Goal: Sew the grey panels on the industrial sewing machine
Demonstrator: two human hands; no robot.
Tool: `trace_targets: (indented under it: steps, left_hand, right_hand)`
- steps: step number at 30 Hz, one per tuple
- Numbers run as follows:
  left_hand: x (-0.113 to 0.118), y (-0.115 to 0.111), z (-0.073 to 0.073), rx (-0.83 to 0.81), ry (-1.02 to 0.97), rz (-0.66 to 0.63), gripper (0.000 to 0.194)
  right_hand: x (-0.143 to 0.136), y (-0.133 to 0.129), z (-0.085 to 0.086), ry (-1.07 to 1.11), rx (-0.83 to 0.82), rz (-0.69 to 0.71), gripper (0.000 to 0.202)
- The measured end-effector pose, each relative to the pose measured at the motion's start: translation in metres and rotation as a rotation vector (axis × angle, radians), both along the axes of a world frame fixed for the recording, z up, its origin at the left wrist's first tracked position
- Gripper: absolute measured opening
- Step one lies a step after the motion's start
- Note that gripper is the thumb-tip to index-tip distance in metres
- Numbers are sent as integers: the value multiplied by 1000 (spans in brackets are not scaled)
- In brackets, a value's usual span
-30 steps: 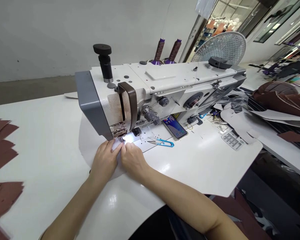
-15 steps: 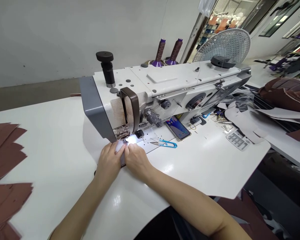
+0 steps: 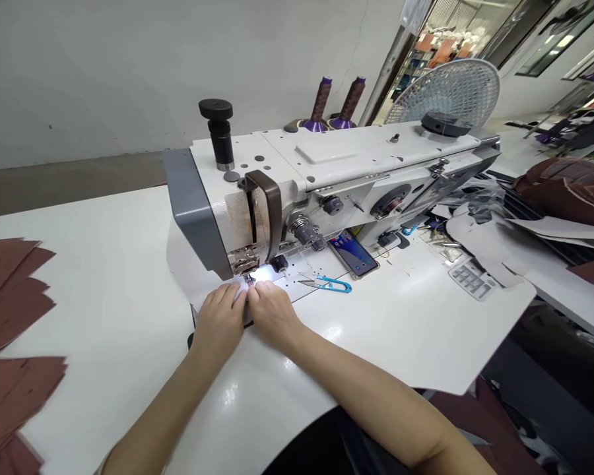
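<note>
At the front end of a white and grey sewing machine [image 3: 277,155], both of my hands lie close together just in front of the lit presser foot [image 3: 249,279]. My left hand [image 3: 221,320] is closed, fingers pressed down beside the foot. Thumb to thumb with it, my right hand [image 3: 276,310] is also closed, with its fingertips at the foot's near side. Whatever lies under the fingertips is hidden by them. Blue-handled thread snips [image 3: 332,284] rest on the machine bed, to the right of my right hand.
A phone [image 3: 355,254] leans under the machine arm. Stacks of brown cut pieces [image 3: 17,396] lie on the white table's left side. Two brown thread cones [image 3: 321,102] and a fan [image 3: 448,92] stand behind. Brown and white material [image 3: 564,191] is piled at right.
The view has shifted slightly, so the machine appears a little further right. Both hands stay closed at the presser foot with hardly any visible movement.
</note>
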State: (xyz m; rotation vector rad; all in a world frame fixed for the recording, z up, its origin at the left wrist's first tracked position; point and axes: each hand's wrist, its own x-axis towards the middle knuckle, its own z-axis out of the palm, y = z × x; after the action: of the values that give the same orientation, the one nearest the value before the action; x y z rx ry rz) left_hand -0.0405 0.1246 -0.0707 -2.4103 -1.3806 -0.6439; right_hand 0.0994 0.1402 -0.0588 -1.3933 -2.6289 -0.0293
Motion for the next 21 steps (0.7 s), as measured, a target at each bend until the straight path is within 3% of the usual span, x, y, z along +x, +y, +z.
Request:
trace_targets:
  steps: [9, 21]
  left_hand:
    - [1, -2, -5, -2, 19, 24, 32]
    - [-17, 17, -17, -49, -48, 37, 44]
  right_hand:
    - [1, 1, -1, 41, -20, -44, 16]
    - [-2, 3, -12, 45, 26, -91, 17]
